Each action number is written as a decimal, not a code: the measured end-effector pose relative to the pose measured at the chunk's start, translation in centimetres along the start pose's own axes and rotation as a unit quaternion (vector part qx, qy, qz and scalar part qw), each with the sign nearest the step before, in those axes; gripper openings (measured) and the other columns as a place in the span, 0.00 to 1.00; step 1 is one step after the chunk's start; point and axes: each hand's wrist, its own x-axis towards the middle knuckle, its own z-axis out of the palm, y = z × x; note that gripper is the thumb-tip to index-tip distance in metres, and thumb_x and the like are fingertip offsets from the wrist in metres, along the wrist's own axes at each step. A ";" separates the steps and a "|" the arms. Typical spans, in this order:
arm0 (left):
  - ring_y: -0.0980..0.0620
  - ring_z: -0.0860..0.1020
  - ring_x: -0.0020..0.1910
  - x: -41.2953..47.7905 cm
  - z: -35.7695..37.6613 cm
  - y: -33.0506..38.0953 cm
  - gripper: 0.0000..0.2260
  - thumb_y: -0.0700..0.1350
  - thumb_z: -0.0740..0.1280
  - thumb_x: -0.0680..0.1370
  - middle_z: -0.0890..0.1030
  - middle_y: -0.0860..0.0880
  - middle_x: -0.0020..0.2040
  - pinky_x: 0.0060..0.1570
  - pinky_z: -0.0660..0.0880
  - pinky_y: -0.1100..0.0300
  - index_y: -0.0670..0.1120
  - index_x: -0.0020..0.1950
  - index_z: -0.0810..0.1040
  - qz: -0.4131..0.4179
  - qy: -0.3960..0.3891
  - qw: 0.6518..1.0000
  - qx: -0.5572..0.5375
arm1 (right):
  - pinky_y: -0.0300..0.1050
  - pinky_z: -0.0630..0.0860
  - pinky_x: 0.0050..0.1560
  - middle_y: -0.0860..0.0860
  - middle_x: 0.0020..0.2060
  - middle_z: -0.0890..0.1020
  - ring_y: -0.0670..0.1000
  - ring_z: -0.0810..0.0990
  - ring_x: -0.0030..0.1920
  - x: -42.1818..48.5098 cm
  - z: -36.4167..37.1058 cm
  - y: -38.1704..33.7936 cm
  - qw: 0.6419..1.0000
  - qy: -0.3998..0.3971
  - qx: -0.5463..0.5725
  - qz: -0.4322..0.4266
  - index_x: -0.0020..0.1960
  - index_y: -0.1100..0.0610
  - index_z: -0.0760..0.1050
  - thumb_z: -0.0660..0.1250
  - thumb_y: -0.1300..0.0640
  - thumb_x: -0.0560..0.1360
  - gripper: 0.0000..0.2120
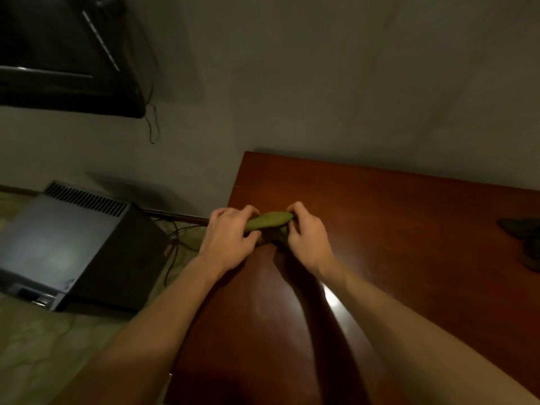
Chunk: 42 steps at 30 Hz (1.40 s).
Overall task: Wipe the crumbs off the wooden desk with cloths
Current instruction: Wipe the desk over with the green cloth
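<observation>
A green cloth, bunched into a roll, is held between both hands over the left part of the reddish-brown wooden desk. My left hand grips its left end with curled fingers. Its right end is pinched by my right hand. The lower part of the cloth is hidden in shadow between the hands. No crumbs can be made out on the dim desk surface.
A dark cloth-like object lies at the desk's right edge of view. A grey box-shaped appliance with a vent sits on the floor to the left, with cables beside it. The wall runs behind the desk, and a dark screen hangs at upper left.
</observation>
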 end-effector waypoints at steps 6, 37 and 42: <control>0.55 0.80 0.39 2.8 -1.1 -2.0 0.05 0.49 0.71 0.82 0.83 0.52 0.40 0.42 0.75 0.58 0.49 0.48 0.84 -0.148 -0.136 0.935 -0.293 | 0.44 0.77 0.45 0.44 0.37 0.84 0.44 0.81 0.39 4.5 -2.6 1.9 0.988 -0.114 0.057 0.092 0.45 0.53 0.80 0.74 0.56 0.79 0.05; 0.50 0.61 0.82 5.2 9.0 -1.4 0.25 0.53 0.51 0.87 0.64 0.48 0.83 0.80 0.58 0.49 0.47 0.82 0.64 -0.104 0.064 0.992 0.044 | 0.68 0.40 0.81 0.48 0.85 0.48 0.57 0.38 0.84 4.3 5.0 5.4 0.934 -0.047 -0.350 0.057 0.83 0.36 0.48 0.43 0.38 0.85 0.26; 0.44 0.56 0.84 4.8 9.0 -1.1 0.28 0.57 0.49 0.85 0.63 0.47 0.83 0.80 0.55 0.39 0.45 0.82 0.65 -0.164 0.072 0.983 0.047 | 0.64 0.41 0.81 0.45 0.84 0.49 0.53 0.39 0.84 3.5 4.4 5.1 0.933 -0.111 -0.342 0.000 0.83 0.34 0.49 0.45 0.39 0.86 0.26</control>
